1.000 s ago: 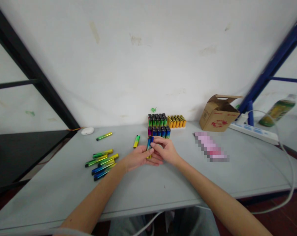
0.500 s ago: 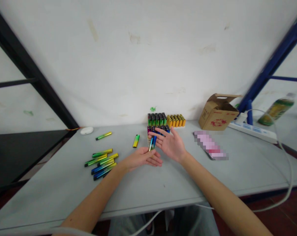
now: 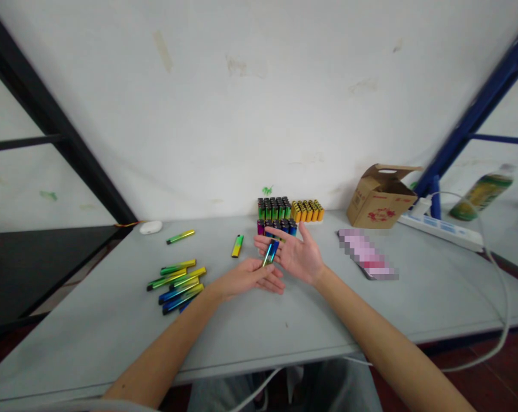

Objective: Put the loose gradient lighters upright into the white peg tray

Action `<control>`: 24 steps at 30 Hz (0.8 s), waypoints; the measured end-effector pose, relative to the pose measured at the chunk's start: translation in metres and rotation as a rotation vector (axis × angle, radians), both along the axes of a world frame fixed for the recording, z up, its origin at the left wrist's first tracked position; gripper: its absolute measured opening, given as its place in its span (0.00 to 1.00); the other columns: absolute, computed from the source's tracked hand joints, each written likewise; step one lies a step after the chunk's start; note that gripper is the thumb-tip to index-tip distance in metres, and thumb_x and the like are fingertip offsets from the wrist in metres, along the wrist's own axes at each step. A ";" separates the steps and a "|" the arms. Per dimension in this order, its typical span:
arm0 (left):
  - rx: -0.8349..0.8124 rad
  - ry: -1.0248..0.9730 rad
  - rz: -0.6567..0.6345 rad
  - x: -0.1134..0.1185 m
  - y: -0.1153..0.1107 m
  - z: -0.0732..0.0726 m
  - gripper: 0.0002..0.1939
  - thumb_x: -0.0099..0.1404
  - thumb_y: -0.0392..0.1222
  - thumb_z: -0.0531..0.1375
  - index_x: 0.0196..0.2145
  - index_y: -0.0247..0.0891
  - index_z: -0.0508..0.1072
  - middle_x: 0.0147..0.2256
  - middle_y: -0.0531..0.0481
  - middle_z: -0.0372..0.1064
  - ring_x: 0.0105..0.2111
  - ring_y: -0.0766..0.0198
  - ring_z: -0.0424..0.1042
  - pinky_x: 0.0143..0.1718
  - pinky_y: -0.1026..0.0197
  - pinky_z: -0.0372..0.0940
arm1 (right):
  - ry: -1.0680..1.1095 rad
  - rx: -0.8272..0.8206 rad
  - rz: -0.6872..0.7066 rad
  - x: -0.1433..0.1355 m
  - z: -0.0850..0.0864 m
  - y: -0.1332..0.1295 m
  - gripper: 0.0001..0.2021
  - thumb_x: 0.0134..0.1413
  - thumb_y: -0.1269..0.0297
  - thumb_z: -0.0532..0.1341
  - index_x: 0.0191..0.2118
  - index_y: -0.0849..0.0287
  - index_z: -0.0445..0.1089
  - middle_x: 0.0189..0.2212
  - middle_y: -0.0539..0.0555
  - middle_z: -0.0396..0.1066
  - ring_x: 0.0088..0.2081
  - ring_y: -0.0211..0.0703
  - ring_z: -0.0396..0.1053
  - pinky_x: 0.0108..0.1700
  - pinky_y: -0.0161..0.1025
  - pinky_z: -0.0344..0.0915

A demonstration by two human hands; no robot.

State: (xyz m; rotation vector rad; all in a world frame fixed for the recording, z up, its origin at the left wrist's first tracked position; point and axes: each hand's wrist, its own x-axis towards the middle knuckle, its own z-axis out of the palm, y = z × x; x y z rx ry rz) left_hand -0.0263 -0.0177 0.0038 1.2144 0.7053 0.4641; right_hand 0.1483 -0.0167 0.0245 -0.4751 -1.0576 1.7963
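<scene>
My left hand [image 3: 252, 276] pinches a shiny blue lighter [image 3: 271, 253] under its thumb, and its other fingers stretch out below. Whether a second lighter lies with it I cannot tell. My right hand [image 3: 302, 256] is open, palm showing and thumb up, its fingers just behind the lighter. Past my fingertips stand rows of blue lighters [image 3: 288, 226] with a purple lighter [image 3: 260, 228] at their left end, partly hidden by my right hand. Behind them are green lighters [image 3: 275, 210] and a block of yellow lighters [image 3: 307, 212]. A single green-yellow lighter [image 3: 237, 246] lies left of my hands.
Several loose lighters [image 3: 179, 285] lie piled on the left of the grey table [image 3: 259, 337], with another lighter [image 3: 180, 237] and a white case [image 3: 151, 228] behind. Rightward are a phone [image 3: 366, 253], an open cardboard box [image 3: 381, 200], a power strip [image 3: 443, 229], a cable and a bottle [image 3: 482, 191].
The blue lighter has shifted slightly to the right in my left hand, closer to my right palm. My right hand's fingers have dropped a little, showing more of the blue row behind.
</scene>
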 end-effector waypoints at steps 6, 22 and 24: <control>0.022 -0.018 0.058 -0.002 0.000 0.001 0.21 0.59 0.54 0.62 0.39 0.32 0.69 0.33 0.38 0.77 0.35 0.54 0.78 0.45 0.49 0.67 | 0.029 -0.022 -0.001 0.001 0.001 0.002 0.39 0.57 0.36 0.35 0.50 0.61 0.68 0.55 0.62 0.67 0.56 0.49 0.64 0.57 0.47 0.59; -0.058 -0.326 0.426 -0.011 0.014 0.015 0.08 0.66 0.38 0.54 0.33 0.31 0.69 0.29 0.42 0.76 0.26 0.62 0.76 0.33 0.60 0.70 | 0.173 -0.055 -0.694 0.041 -0.013 0.036 0.19 0.58 0.53 0.50 0.34 0.59 0.72 0.20 0.48 0.69 0.22 0.34 0.66 0.27 0.31 0.64; -0.067 -0.342 0.444 -0.013 0.013 0.018 0.07 0.64 0.33 0.54 0.38 0.29 0.71 0.32 0.41 0.76 0.29 0.61 0.76 0.36 0.59 0.70 | 0.013 -0.081 -0.894 0.053 -0.023 0.047 0.17 0.57 0.54 0.49 0.33 0.58 0.70 0.18 0.47 0.66 0.20 0.34 0.64 0.26 0.32 0.62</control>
